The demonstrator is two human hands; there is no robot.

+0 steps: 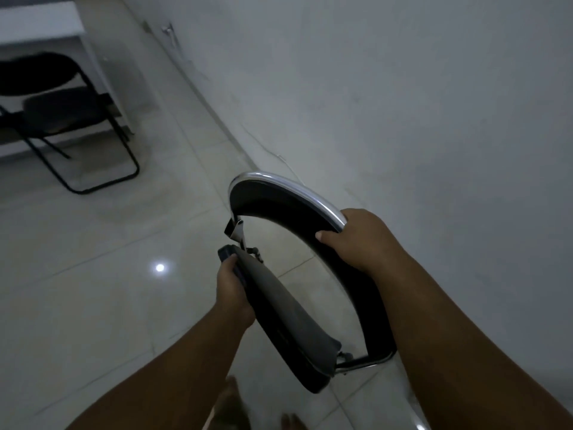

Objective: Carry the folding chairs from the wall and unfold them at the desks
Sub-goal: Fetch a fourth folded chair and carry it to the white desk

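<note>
Head view: chrome-framed folding chair [273, 201] held at centre, long axis 11-to-5 o'clock. Fingers of right hand [356, 240] wrap the backrest rail [297, 187]; left hand [231, 293] fingers clamp the seat [288, 315]. Counter [37, 23] lies at 10 o'clock, left hand nearer.

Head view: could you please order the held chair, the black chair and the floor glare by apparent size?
1. held chair, though nearness to the camera inflates it
2. black chair, cut by the frame edge
3. floor glare

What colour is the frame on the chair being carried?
Shiny silver. The chair frame shows best in the head view.
</note>
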